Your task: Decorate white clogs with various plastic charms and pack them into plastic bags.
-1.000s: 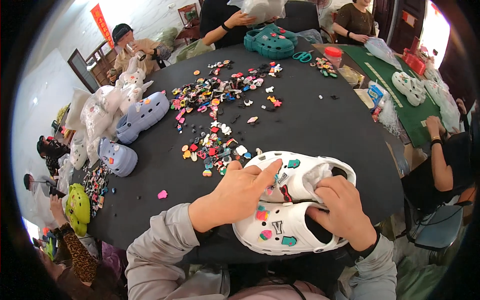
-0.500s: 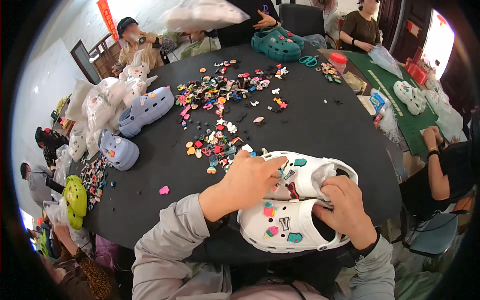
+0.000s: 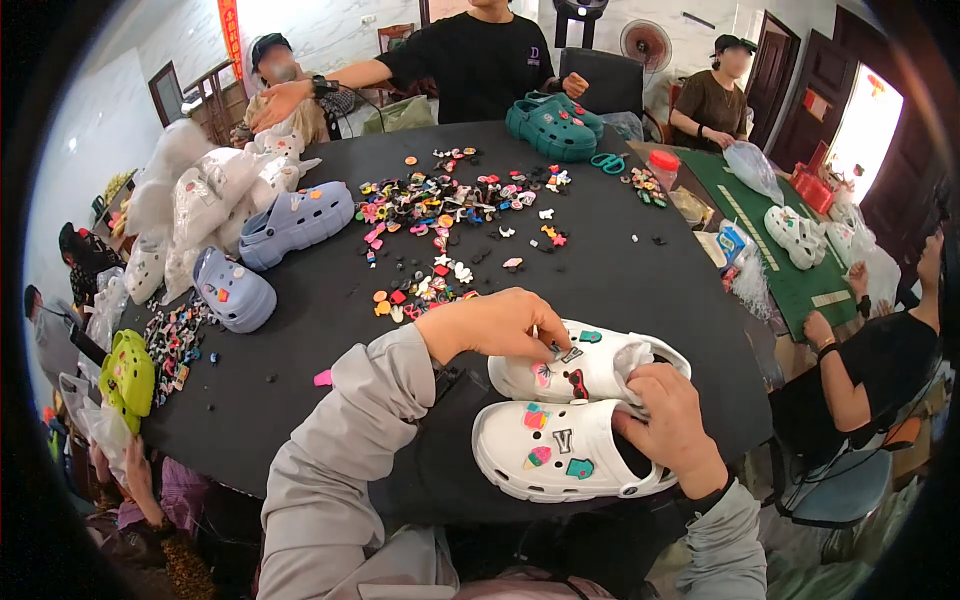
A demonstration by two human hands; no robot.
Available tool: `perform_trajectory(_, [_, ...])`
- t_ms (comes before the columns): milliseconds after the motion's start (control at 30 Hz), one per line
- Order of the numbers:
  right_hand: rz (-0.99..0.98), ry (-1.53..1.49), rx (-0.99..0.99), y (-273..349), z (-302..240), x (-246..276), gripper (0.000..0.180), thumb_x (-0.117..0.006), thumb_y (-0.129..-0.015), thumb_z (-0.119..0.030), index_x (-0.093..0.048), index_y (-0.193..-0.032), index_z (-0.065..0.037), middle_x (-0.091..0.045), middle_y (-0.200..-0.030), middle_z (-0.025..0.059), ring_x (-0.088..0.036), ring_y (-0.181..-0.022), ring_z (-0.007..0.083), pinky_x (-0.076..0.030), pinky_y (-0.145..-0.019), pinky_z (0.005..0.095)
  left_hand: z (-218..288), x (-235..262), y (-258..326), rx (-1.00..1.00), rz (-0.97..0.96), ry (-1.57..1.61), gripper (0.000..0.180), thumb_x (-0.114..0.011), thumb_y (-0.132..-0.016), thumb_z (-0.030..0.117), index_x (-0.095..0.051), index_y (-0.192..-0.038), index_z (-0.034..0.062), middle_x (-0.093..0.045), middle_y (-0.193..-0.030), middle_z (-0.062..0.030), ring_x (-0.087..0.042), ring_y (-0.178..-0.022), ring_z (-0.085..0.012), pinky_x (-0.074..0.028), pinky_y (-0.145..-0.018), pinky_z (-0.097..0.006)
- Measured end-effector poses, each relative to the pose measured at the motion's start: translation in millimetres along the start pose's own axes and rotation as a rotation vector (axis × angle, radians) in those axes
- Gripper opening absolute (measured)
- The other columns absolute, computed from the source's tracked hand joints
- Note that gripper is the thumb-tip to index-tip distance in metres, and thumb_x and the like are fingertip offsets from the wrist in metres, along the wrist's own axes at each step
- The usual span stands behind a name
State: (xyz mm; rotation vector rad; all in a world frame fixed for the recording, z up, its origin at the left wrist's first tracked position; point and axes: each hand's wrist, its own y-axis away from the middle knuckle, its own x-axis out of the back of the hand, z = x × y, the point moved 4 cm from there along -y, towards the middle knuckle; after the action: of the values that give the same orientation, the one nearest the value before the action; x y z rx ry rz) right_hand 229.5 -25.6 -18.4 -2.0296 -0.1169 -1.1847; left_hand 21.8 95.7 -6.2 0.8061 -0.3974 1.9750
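Observation:
Two white clogs lie side by side in front of me, toes to the left. The farther clog point(image 3: 515, 374) has crumpled clear plastic in its opening and bears a teal charm, a letter charm, red sunglasses and a pink charm. On the nearer clog point(image 3: 510, 471) are a drink-like charm, a letter, an ice-cream cone and a teal charm. My left hand point(image 3: 497, 325) bends over the farther clog's toe, fingertips pinched at its upper; what they hold is hidden. With its thumb in the nearer clog's opening, my right hand point(image 3: 672, 425) grips the adjoining sides of both clogs.
Loose charms point(image 3: 440, 205) are heaped beyond my hands. Lavender clogs point(image 3: 297, 222), lime clogs point(image 3: 127, 375) and bagged white clogs point(image 3: 205, 195) stand left. Teal clogs point(image 3: 556, 125) and scissors point(image 3: 608, 163) sit far back. Other people work around the black table point(image 3: 640, 285).
The airborne white bag has gone to the bagged pile at left, where a blur shows; a person in black now stretches an arm that way. My left fingers have curled down toward the clog.

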Motion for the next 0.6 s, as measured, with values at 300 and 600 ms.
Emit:
perform_trajectory(300, [0.019,0.003,0.0,-1.0,1.4,1.2,0.041,-0.084,-0.06,-0.017,-0.059,-0.091,-0.006,-0.061,-0.096,0.0099,-0.059,-0.084,0.0308,-0.047,-0.072,0.041,-1.2,-1.8,-4.9,0.081,-0.04,-0.058,0.027,-0.07,-0.082,0.02,-0.068,-0.105,0.0049,-0.065,-0.081,-0.0073,-0.062,-0.074,-0.016,-0.049,-0.069,-0.03])
perform_trajectory(600, [0.042,-0.001,0.01,-1.8,2.0,0.9,0.041,-0.084,-0.061,-0.019,-0.06,-0.09,-0.006,-0.061,-0.095,0.0103,-0.059,-0.084,0.03,-0.047,-0.071,0.0402,-14.6,6.0,-1.2,0.07,0.069,0.128,0.02,-0.064,-0.089,0.016,-0.067,-0.102,0.0009,-0.067,-0.083,-0.0041,-0.061,-0.076,-0.0093,-0.049,-0.071,-0.026])
